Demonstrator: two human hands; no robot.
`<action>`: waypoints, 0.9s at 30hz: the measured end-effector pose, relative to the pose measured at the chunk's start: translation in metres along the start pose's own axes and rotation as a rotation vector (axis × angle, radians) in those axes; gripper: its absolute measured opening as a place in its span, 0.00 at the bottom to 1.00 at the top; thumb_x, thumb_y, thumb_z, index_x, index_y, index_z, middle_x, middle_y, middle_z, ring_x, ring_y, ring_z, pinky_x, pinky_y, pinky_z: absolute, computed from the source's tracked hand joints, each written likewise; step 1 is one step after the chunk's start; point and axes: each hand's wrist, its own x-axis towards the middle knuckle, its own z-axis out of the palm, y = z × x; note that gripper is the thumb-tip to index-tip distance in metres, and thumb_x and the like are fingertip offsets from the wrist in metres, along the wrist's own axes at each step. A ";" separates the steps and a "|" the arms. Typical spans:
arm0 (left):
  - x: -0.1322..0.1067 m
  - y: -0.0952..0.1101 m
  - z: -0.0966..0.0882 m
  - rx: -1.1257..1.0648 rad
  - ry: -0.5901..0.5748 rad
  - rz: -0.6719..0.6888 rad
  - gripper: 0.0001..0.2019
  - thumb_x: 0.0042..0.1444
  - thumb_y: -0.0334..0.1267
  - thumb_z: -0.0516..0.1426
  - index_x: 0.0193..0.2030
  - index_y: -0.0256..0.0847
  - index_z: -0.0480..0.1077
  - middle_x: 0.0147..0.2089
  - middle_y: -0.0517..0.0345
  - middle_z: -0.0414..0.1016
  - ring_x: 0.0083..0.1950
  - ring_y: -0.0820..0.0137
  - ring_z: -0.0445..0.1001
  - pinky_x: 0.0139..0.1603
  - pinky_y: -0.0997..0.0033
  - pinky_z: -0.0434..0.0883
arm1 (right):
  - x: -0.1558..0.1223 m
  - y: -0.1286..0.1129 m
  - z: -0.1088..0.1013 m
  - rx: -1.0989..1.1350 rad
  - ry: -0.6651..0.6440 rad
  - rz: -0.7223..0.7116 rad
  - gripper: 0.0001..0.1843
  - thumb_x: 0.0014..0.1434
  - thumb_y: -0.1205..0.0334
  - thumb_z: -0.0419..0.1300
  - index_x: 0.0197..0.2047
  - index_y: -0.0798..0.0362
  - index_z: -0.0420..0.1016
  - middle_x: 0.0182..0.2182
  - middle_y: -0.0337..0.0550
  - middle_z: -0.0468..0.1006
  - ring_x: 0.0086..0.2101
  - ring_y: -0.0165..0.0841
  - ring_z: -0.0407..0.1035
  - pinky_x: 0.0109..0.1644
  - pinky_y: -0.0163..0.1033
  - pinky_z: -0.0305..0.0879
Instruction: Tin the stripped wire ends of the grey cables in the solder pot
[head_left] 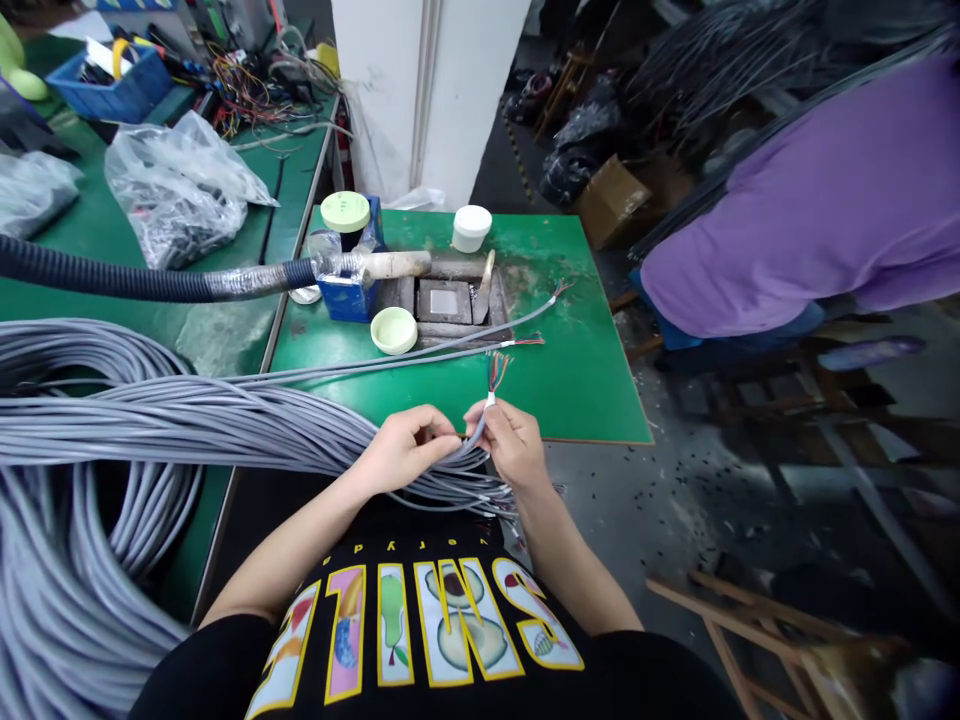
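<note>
Right hand [516, 442] pinches a grey cable [477, 432] — left hand [405, 447] apparently touching it.

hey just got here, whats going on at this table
A person holds the end of a gray cable in the right hand, its colored wires fanned out bare of the jacket. The left hand is pinched close beside it; exactly what it grips is hard to tell. Two other cables lie across the green table, and a thick bundle runs in from the left.
</note>
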 end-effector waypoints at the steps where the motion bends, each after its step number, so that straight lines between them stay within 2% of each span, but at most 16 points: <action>1: 0.004 0.002 -0.001 -0.091 0.041 -0.002 0.12 0.54 0.46 0.59 0.32 0.38 0.70 0.25 0.63 0.67 0.24 0.78 0.61 0.27 0.76 0.59 | 0.000 0.000 0.000 0.005 -0.028 0.018 0.23 0.61 0.40 0.55 0.33 0.54 0.75 0.22 0.40 0.72 0.19 0.27 0.62 0.19 0.32 0.54; 5: 0.023 0.010 -0.002 -0.335 0.201 0.008 0.14 0.48 0.46 0.63 0.32 0.36 0.72 0.25 0.62 0.68 0.25 0.79 0.61 0.27 0.77 0.59 | -0.001 -0.001 0.004 -0.002 -0.094 0.053 0.24 0.60 0.40 0.55 0.32 0.54 0.74 0.22 0.40 0.72 0.19 0.27 0.62 0.20 0.32 0.55; 8: 0.034 0.014 -0.001 -0.439 0.238 -0.007 0.16 0.45 0.46 0.65 0.32 0.35 0.71 0.25 0.63 0.69 0.24 0.80 0.61 0.26 0.78 0.59 | -0.002 -0.003 0.008 -0.010 -0.119 0.032 0.23 0.62 0.42 0.55 0.32 0.54 0.75 0.21 0.39 0.71 0.19 0.27 0.61 0.20 0.32 0.54; 17: 0.039 0.021 0.007 -0.478 0.337 0.049 0.14 0.43 0.43 0.65 0.28 0.37 0.68 0.23 0.66 0.68 0.23 0.81 0.62 0.26 0.78 0.60 | -0.004 -0.005 0.011 -0.061 -0.132 0.021 0.22 0.63 0.44 0.54 0.32 0.54 0.75 0.21 0.39 0.71 0.19 0.27 0.59 0.21 0.33 0.55; 22: 0.040 0.020 0.009 -0.589 0.317 0.006 0.15 0.41 0.45 0.66 0.27 0.37 0.67 0.20 0.68 0.66 0.21 0.82 0.60 0.23 0.79 0.58 | -0.003 -0.002 0.010 -0.011 -0.136 0.050 0.23 0.61 0.41 0.55 0.31 0.54 0.74 0.21 0.39 0.70 0.19 0.27 0.59 0.21 0.33 0.54; 27: 0.039 0.010 0.012 -0.867 0.220 -0.171 0.16 0.40 0.44 0.66 0.26 0.38 0.65 0.17 0.70 0.61 0.16 0.83 0.55 0.17 0.81 0.51 | -0.001 -0.002 0.013 0.100 -0.144 0.083 0.24 0.58 0.39 0.57 0.27 0.53 0.71 0.19 0.38 0.68 0.18 0.28 0.58 0.20 0.33 0.53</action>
